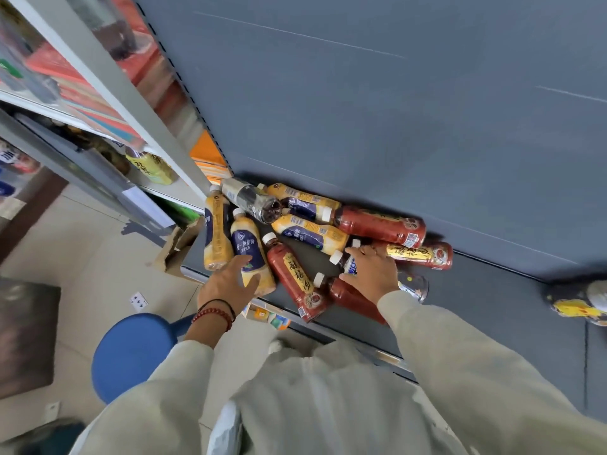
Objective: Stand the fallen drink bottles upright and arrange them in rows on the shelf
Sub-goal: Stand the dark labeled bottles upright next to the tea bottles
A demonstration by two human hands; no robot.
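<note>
Several drink bottles lie toppled in a heap on the dark grey shelf [460,290]. Some are yellow with blue labels, some red, and one is clear [253,200]. My left hand [226,284] rests on the lower end of a yellow bottle [251,244], with thumb and one finger lying straight over it. My right hand [374,270] grips a dark bottle with a white cap [346,261], fingers and thumb curled round its neck end. Red bottles lie just left of it [295,277], under my wrist [348,295] and behind it [420,254].
The shelf's grey back panel [361,110] rises behind the heap. One more yellow bottle [578,305] lies at the far right of the shelf. A blue stool [131,353] and a torn cardboard box [177,247] stand on the floor at the left, beside another stocked rack [108,93].
</note>
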